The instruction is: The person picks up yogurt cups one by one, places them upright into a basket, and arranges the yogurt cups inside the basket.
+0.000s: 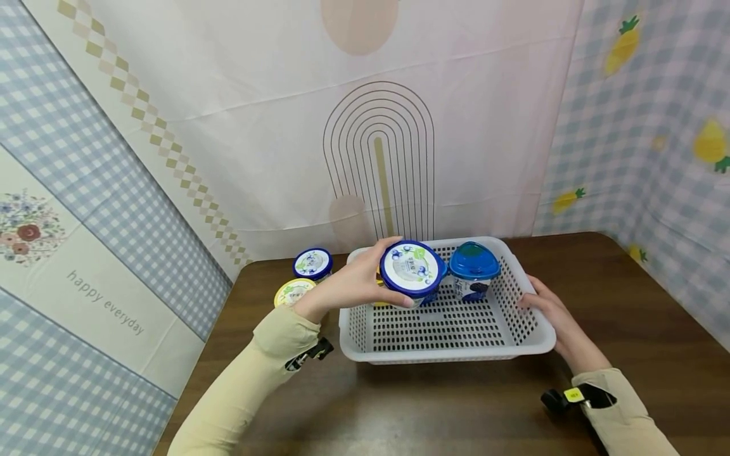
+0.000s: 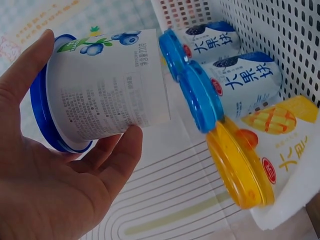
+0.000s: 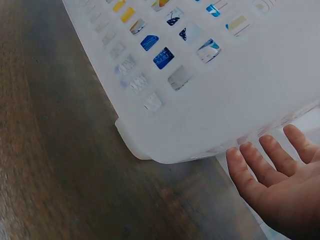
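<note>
My left hand (image 1: 359,278) grips a blueberry yogurt cup (image 1: 409,271) with a dark blue lid, thumb and fingers around its sides. The cup is above the left part of a white perforated basket (image 1: 445,353). In the left wrist view, two blue-lidded yogurt cups (image 2: 202,95) and a yellow-lidded mango yogurt cup (image 2: 240,165) lie side by side in the basket. The held cup partly hides them in the head view. My right hand (image 1: 550,310) holds the basket's right rim; the right wrist view shows its fingertips (image 3: 267,145) against the edge.
Two more yogurt cups stand on the brown table (image 1: 433,405) left of the basket: a blue-lidded cup (image 1: 313,263) and a yellow-lidded cup (image 1: 293,290), partly hidden by my left forearm. A patterned cloth wall (image 1: 274,177) rises behind the table.
</note>
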`<state>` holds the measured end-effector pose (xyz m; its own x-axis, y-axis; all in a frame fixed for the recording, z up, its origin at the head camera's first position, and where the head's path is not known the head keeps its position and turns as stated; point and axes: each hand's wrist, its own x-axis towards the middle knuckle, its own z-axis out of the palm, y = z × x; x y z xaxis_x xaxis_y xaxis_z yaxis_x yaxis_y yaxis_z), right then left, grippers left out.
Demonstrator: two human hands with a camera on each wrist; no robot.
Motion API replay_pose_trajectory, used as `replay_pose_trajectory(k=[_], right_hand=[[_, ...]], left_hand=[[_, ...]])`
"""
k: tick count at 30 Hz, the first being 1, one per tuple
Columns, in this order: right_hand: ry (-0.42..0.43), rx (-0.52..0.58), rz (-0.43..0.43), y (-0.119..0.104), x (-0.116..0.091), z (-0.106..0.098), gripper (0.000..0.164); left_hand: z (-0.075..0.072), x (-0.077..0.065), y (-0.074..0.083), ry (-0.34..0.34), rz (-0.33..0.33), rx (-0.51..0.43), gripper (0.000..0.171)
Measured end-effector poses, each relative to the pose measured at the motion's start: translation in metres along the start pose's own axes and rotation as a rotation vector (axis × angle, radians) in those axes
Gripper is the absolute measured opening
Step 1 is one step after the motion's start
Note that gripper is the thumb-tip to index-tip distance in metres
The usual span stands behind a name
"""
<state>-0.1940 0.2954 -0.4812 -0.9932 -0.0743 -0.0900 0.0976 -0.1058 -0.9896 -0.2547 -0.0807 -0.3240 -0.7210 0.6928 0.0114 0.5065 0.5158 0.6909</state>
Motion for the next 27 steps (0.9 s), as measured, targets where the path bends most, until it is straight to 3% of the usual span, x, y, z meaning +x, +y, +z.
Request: replay_pose_trajectory(k=[9, 27], right_hand=[[0.008, 0.008, 0.009, 0.001, 0.002, 0.000, 0.072], [-0.004, 0.023, -0.011, 0.001, 0.000, -0.001, 0.068]], left_hand=[[0.012, 0.018, 0.003, -0.054, 0.067, 0.067, 0.113], [0.038, 0.039, 0.000, -0.154, 0.134, 0.067, 0.111]])
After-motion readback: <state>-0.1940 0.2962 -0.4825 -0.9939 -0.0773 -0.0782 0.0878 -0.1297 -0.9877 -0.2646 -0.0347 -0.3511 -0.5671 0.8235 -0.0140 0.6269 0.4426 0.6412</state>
